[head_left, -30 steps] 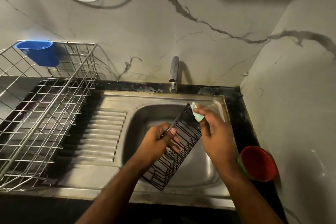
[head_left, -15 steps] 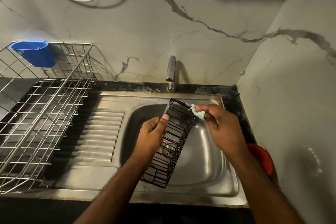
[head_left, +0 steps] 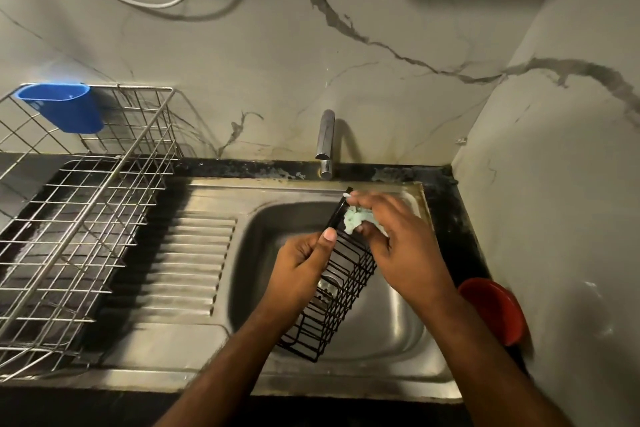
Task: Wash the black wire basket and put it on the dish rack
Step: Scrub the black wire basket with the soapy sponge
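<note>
My left hand (head_left: 301, 267) grips the black wire basket (head_left: 341, 284) tilted over the sink (head_left: 398, 329); my right hand (head_left: 398, 246) pinches a pale scrub pad (head_left: 355, 220) against its top rim. I should work wire by wire, turning it slowly, holding firm against slipping.

Black wire basket (head_left: 341, 291), glossy steel sink (head_left: 398, 333)

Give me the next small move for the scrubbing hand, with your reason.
Probably drag the sponge down the basket toward its near end. The right hand holds the sponge at the basket's far top edge, the left hand grips the basket over the sink, and the lower wires show no suds.
</note>
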Available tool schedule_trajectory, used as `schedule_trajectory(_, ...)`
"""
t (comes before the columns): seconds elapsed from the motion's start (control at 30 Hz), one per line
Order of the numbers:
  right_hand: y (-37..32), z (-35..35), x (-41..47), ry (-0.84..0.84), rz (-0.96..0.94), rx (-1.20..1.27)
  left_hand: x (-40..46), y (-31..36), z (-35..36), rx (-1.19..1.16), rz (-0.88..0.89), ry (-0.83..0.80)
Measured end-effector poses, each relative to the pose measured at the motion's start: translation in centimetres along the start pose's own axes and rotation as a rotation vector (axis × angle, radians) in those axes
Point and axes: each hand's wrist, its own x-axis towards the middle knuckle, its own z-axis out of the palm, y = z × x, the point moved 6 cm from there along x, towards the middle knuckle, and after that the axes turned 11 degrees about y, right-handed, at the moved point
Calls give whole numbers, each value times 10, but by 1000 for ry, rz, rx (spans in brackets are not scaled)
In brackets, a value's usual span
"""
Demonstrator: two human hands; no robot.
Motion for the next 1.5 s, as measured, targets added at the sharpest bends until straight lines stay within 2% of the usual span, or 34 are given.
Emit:
schedule_trajectory(0.1,2,-3,9,-4,69,-8,0,2,1,4,31,7)
schedule_trajectory(0.23,19,-14,8,143,208,85,3,3,-3,-8,24,35)
schedule_trajectory(0.33,36,-24,4,276,399,313,6,5,-6,-32,8,53)
schedule_trajectory(0.4,39,-27,4,325,455,410,7,7,-5,-39,10,42)
schedule_trajectory(0.5,30,-24,6,242,357,382,4,9,1,-32,22,-3)
schedule_trajectory(0.63,10,-19,8,78,114,112,4,14,3,-23,28,11)
schedule_trajectory(0.73,2,-17,10,39,52,42,3,14,2,-12,43,23)
schedule_trajectory(1.0,21,-29,11,70,194,107,5,14,-5,-7,43,54)
schedule_trajectory(1.17,5,-26,11,236,82,125,4,22,3,35,101,19)
schedule_trajectory(1.27,-8,-30,5,337,-71,121,5,24,4,41,100,30)
schedule_trajectory(1.33,-13,-31,4,344,-148,105,3,26,6,60,120,21)
schedule_trajectory(1.5,-24,-13,4,51,-293,-20,2,27,9,48,142,7)
